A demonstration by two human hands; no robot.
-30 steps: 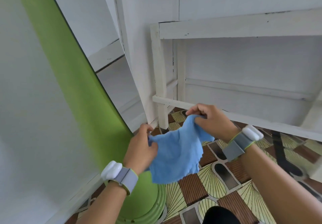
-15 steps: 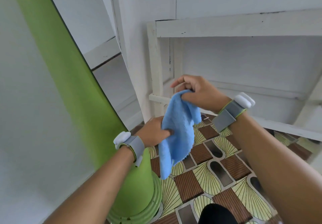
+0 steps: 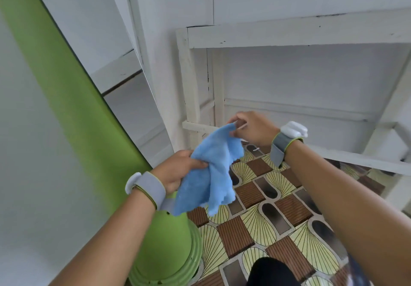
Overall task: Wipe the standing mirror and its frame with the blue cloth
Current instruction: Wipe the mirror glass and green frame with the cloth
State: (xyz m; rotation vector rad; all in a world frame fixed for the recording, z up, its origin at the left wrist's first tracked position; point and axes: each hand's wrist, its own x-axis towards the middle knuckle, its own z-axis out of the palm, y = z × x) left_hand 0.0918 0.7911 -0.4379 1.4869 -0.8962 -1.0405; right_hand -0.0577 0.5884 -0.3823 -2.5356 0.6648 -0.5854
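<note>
The 2 hands hold the blue cloth (image 3: pixel 213 172) up over the floor. The left hand (image 3: pixel 178 170) squeezes its middle, the right hand (image 3: pixel 251 127) pinches its top corner. It hangs long, slanting down-left, beside the green mirror frame (image 3: pixel 73 112).

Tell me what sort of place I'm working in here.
Probably a room in a home: patterned floor, white painted wooden frame against white plank walls, and a green-framed standing mirror. Both hands hold the blue cloth.
</note>
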